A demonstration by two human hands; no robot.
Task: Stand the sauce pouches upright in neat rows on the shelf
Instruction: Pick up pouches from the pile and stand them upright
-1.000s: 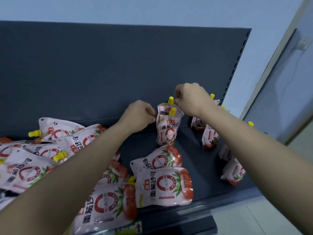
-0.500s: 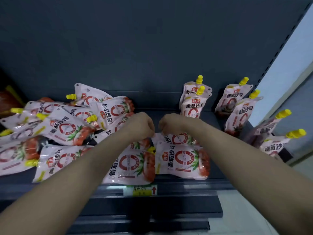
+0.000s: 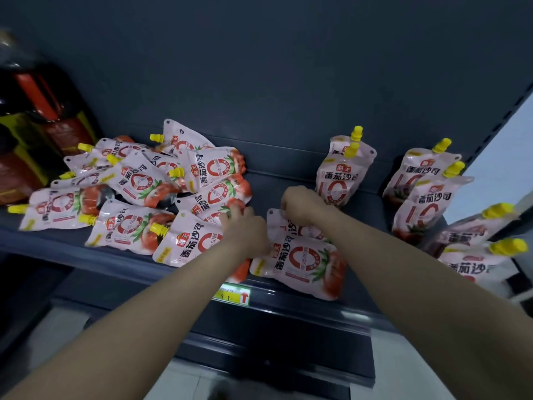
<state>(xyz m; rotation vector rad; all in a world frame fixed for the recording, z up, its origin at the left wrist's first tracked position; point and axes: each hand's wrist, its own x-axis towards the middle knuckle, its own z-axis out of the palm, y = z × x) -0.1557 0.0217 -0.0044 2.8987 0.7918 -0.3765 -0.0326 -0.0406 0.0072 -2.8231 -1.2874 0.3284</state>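
Observation:
Pink-and-white sauce pouches with yellow caps fill a dark shelf. Several lie in a jumbled pile on the left half. Two stand upright one behind the other at the back centre, and more stand in a row along the right end. My left hand curls its fingers over the tomato-printed end of a lying pouch. My right hand is closed on the top edge of another lying pouch, which rests partly on a flat pouch at the shelf front.
Dark bottles with red and yellow labels stand at the shelf's left end. A yellow price tag sits on the shelf's front rail. The dark back panel rises behind, and a lower shelf juts out below.
Both hands left the upright pouches at the back centre and came down and forward onto the lying pouches. The view tilted down and closer to the shelf.

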